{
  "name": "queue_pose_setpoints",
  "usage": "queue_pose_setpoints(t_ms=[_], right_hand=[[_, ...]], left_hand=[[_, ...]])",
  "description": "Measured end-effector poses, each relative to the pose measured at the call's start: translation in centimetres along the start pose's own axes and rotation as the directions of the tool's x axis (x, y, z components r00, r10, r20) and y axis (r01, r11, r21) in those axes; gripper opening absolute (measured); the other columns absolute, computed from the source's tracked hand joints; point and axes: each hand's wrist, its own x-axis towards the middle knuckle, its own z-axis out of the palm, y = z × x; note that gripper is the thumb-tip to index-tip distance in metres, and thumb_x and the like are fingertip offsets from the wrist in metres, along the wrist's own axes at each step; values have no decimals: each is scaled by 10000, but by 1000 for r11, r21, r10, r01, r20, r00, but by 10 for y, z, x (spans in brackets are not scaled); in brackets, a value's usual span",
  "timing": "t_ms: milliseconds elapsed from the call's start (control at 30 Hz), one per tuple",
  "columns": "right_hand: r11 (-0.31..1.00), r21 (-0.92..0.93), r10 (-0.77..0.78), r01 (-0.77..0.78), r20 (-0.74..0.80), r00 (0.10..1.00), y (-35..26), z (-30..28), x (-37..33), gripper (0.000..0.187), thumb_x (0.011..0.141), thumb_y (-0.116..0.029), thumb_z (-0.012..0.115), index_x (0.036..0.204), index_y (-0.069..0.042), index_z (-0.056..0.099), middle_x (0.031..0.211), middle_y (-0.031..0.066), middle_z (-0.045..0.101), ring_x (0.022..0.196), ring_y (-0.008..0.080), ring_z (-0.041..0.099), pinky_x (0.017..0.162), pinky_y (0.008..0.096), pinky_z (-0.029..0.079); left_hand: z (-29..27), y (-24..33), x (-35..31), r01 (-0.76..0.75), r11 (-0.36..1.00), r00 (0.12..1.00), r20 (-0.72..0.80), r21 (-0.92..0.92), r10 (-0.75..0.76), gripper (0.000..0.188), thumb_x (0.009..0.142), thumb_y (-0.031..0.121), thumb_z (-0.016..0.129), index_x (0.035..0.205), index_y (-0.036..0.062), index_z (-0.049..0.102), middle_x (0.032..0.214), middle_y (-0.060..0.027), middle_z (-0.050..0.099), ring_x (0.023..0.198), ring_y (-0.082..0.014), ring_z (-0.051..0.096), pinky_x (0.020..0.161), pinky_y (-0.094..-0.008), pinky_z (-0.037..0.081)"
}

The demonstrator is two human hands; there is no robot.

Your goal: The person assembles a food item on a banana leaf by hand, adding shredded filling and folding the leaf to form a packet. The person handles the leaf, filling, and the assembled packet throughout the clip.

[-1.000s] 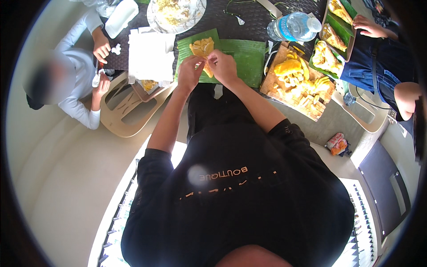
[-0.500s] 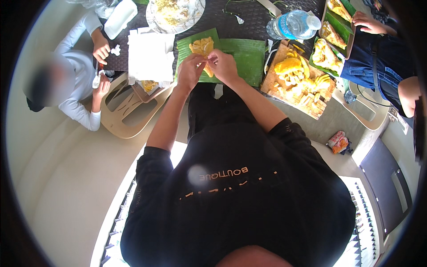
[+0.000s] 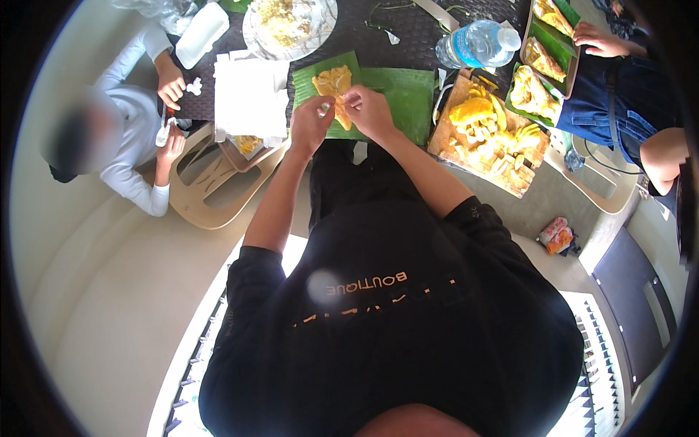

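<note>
A folded, golden crepe-like piece of food (image 3: 333,80) with yellow filling on top lies on a square of green banana leaf (image 3: 304,81) at the table's near edge. Over its lower part my left hand (image 3: 312,125) is closed, thumb and forefinger curled into a ring. My right hand (image 3: 370,113) is closed as well, fingertips pinched over the crepe's right side. Whatever is between the fingers is too small to make out. Beneath my right hand a larger banana leaf (image 3: 408,102) spreads to the right.
Cut mango (image 3: 473,113) covers a wooden board (image 3: 450,143) on the right, near a water bottle (image 3: 477,45). Beyond are leaf-lined trays of crepes (image 3: 545,57) and another person's hand (image 3: 601,40). White paper (image 3: 251,95), a plate (image 3: 324,33) and another person (image 3: 131,124) are leftward.
My fingertips, which met over the crepe, are now slightly apart, the left ones drawn a little leftward. The view has shifted slightly.
</note>
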Motion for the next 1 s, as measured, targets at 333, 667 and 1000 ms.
queue_pose_setpoints(t_ms=[333,667,1000], right_hand=[[995,-88,34,-38,-43,998,0,-19,-1,310,743,-108,695,1041,-71,619,983,82,658,836,219,669,739,356,524],[991,-125,-71,53,-146,987,-20,-23,-16,320,764,-115,681,1076,-80,618,957,89,626,834,227,655,733,353,522],[947,40,-314,319,319,894,-99,0,-17,339,797,-252,696,1077,-64,673,953,133,688,795,265,674,718,378,521]], left_hand=[[0,-61,-16,251,888,937,-135,-385,-323,180,791,114,705,924,-7,696,848,-73,701,767,-124,642,704,-256,509],[-29,-74,-41,352,767,796,-259,-537,-547,176,801,58,724,943,-33,672,812,-65,680,700,-98,612,651,-224,485],[-81,26,-62,133,799,926,-215,-587,-311,129,834,43,726,932,-24,673,837,-50,685,741,-85,636,666,-212,526]])
